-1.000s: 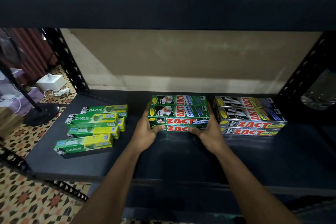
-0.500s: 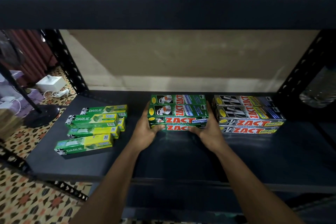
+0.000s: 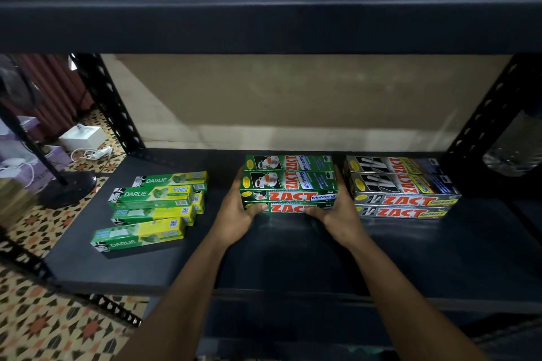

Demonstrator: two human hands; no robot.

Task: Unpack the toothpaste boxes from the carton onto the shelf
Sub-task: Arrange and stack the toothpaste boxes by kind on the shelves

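Shelf [image 3: 293, 258], dark, lower tier. Green Zact boxes [image 3: 289, 184] are sitting mid-shelf toward the back as a stack two layers high and two rows deep, with the labels facing forward. Two bare forearms are reaching in over the near edge and converging on this stack. The left hand [image 3: 234, 214] is clasping the stack's left end, fingers curling up round the side and thumb lying across the front of the bottom box. The right hand [image 3: 337, 214] is clasping the right end in the same way, thumb pressing on the lower front face and fingers going round the side, in the narrow gap next to the silver Zact boxes [image 3: 401, 187]. Whether the green stack is resting on the shelf or raised just off it cannot be told. The silver boxes are lying just beside it on the right, stacked alike. Darlie boxes [image 3: 152, 205] are lying well apart on the left, loosely piled and slightly askew, one alone nearest the front. Beyond the shelf's left end, a fan base [image 3: 69, 187] is standing on the patterned floor [image 3: 44, 331].
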